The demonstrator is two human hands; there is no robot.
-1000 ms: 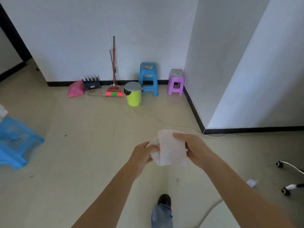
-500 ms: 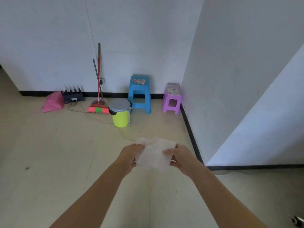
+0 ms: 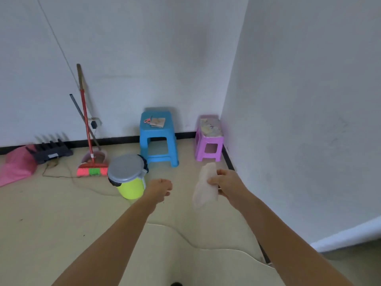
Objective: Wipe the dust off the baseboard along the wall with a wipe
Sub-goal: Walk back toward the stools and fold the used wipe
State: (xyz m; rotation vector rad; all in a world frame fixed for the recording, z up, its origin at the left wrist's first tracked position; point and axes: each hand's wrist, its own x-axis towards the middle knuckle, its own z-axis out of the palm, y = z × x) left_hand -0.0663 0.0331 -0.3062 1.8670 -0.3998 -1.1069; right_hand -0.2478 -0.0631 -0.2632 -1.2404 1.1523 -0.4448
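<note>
A white wipe [image 3: 205, 186] hangs folded from my right hand [image 3: 225, 183], which grips it at mid-height above the floor. My left hand [image 3: 161, 188] is held apart to the left, fingers curled in with nothing in them. A black baseboard [image 3: 229, 159] runs along the foot of the right wall, just beyond and right of the wipe. The same black baseboard [image 3: 119, 139] continues along the back wall behind the stools. Neither hand touches the baseboard.
A purple stool [image 3: 209, 138] stands in the corner against the right wall. A blue stool [image 3: 157, 137], a green lidded bin [image 3: 127, 178], a broom [image 3: 88, 141], a black rack [image 3: 49, 150] and a pink dustpan [image 3: 17, 165] line the back wall. A cable [image 3: 185, 237] trails across the floor.
I have moved closer to the corner. My left hand let go of the wipe and drew left; the wipe now hangs from my right hand alone.
</note>
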